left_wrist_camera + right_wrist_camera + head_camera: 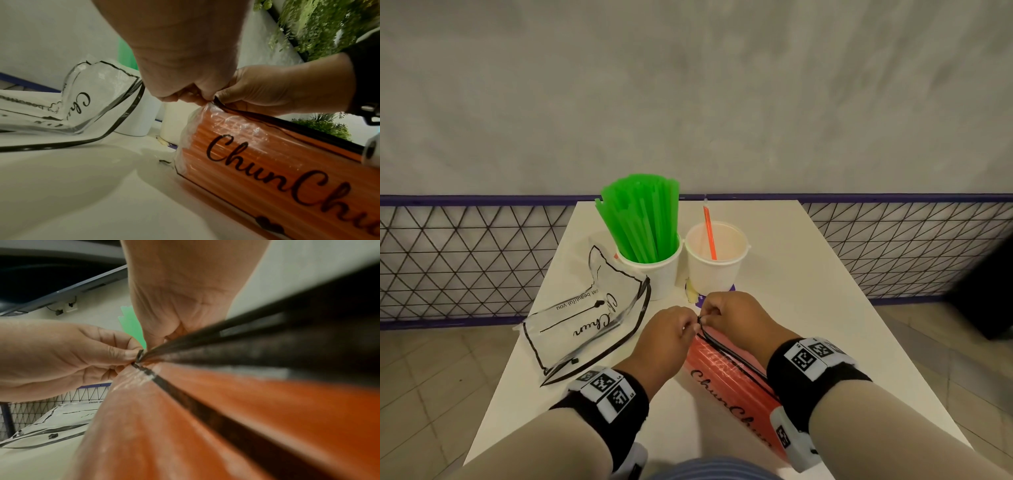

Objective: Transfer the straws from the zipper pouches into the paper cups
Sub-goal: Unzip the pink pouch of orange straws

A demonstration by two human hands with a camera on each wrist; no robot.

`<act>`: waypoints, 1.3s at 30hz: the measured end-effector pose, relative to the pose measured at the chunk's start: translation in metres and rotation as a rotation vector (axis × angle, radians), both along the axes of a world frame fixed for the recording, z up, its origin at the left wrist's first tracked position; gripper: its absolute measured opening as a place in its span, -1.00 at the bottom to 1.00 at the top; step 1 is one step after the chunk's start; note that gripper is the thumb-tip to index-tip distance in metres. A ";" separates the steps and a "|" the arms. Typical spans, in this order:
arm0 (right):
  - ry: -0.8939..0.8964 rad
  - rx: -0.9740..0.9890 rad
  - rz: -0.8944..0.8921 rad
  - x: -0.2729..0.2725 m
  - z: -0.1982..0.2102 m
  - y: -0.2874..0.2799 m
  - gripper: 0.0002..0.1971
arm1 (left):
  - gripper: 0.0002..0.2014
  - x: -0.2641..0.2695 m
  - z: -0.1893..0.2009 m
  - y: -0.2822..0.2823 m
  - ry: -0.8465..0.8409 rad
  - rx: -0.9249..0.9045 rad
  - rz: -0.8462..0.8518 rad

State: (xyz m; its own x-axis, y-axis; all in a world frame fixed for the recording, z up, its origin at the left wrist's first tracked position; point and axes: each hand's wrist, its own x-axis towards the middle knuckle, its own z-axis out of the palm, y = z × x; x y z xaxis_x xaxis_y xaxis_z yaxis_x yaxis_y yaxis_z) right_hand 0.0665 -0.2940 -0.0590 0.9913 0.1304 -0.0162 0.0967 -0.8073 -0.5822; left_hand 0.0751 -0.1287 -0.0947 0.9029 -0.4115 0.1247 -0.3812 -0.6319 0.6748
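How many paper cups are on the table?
2. One paper cup on the left holds the green straws; the other paper cup stands right beside it, holding one orange straw.

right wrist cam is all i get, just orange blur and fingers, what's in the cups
Observer: The left cup is packed with green straws.
Operator: and the other cup
Observer: The right cup holds a single orange straw.
Operator: is the orange pouch lying flat
Observer: No. Both hands, left hand and right hand, pinch the far end of the orange pouch at its zipper, lifting that end off the table.
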 end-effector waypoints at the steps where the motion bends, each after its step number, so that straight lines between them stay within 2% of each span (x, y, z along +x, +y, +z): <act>1: -0.021 -0.031 0.007 0.000 -0.001 0.001 -0.93 | -0.84 0.000 0.000 -0.001 -0.019 0.012 -0.009; 7: -0.099 -0.126 0.050 -0.001 -0.003 0.000 -0.90 | -0.82 -0.003 0.001 -0.003 -0.032 0.074 -0.064; 14: -0.050 -0.101 0.041 -0.001 -0.005 -0.002 -0.92 | -0.84 -0.006 0.003 -0.001 0.050 0.069 -0.058; 17: 0.016 -0.062 0.034 -0.001 -0.001 -0.004 -0.92 | -0.86 -0.006 0.004 0.006 0.160 -0.048 -0.043; 21: 0.112 -0.003 0.011 -0.010 0.006 0.011 -0.60 | -0.89 -0.010 0.007 0.017 0.371 -0.262 0.026; 22: 0.122 -0.005 0.018 -0.012 0.006 0.018 -0.56 | -0.80 -0.012 0.009 0.017 0.429 -0.325 0.040; 24: 0.138 -0.019 0.064 -0.013 0.007 0.029 -0.65 | -0.63 -0.013 0.011 0.015 0.541 -0.425 0.050; 25: 0.141 -0.011 0.095 -0.013 0.007 0.033 -0.73 | -0.66 -0.014 0.012 0.014 0.547 -0.421 0.055; 28: 0.112 -0.007 0.164 -0.013 0.007 0.034 -0.82 | -0.81 -0.010 0.008 0.018 0.439 -0.311 0.062; 31: 0.074 -0.125 0.203 -0.014 0.007 0.031 -0.65 | -0.80 0.000 0.000 0.028 0.327 -0.228 0.093; 32: 0.057 -0.179 0.209 -0.013 0.006 0.030 -0.66 | -0.79 0.003 0.000 0.030 0.296 -0.200 0.080; 35: 0.004 -0.307 0.193 -0.009 0.005 0.032 -0.85 | -0.88 0.005 0.004 0.032 0.180 -0.153 0.012; 39: -0.007 -0.285 0.123 -0.004 0.008 0.032 -0.81 | -0.89 0.006 0.003 0.032 0.099 -0.117 -0.014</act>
